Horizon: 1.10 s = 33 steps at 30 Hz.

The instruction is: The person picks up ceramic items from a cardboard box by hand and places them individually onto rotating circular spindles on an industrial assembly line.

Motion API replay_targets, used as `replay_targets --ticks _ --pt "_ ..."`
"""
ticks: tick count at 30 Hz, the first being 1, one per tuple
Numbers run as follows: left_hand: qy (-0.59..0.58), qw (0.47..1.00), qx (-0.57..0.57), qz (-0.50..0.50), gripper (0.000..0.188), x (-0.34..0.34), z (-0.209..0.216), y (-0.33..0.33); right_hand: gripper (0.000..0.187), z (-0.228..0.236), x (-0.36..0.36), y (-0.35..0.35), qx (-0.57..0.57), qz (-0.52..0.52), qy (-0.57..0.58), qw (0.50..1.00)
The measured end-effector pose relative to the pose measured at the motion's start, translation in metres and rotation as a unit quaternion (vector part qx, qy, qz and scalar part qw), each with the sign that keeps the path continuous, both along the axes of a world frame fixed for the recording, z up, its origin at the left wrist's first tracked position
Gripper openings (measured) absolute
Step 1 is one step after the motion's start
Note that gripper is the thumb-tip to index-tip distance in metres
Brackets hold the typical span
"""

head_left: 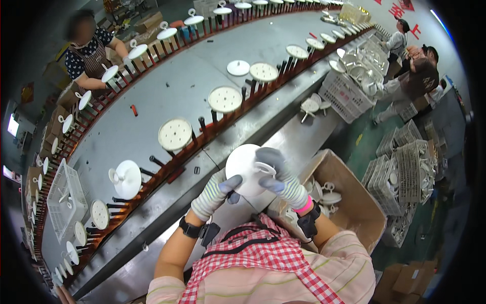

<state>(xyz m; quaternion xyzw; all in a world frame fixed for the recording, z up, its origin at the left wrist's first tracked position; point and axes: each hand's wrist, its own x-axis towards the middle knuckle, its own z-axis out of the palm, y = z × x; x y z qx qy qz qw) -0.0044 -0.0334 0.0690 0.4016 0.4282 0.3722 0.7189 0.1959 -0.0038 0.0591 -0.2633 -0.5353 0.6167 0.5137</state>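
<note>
In front of my chest I hold a white disc with a ring handle, its ring side turned up toward me. My left hand, in a striped glove with grey fingertips, grips the disc's near left edge, thumb on top and its other fingers mostly hidden beneath. My right hand, gloved the same way, closes around the ring at the disc's right side; its upper fingers are blurred. Just beyond the hands, a cream disc with small holes rests on the conveyor's pegs.
A curved conveyor with black pegs carries many white discs round a grey table. At my right stands a cardboard box with white parts inside. White crates hold more parts, with stacked crates beyond. A co-worker stands across the table.
</note>
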Motion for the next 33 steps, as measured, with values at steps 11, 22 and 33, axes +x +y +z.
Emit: replay_targets --ticks 11,22,33 --pt "0.040 0.992 0.061 0.104 0.076 -0.024 -0.025 -0.016 0.026 -0.001 -0.015 0.211 0.006 -0.167 -0.069 0.983" --pt "0.095 0.986 0.083 0.109 0.058 -0.047 -0.003 0.022 0.045 -0.052 -0.075 0.304 0.148 -0.254 -0.464 0.836" --pt "0.191 0.954 0.054 0.225 0.068 -0.096 -0.035 0.261 0.028 -0.053 -0.150 0.208 0.382 -0.326 -0.412 0.760"
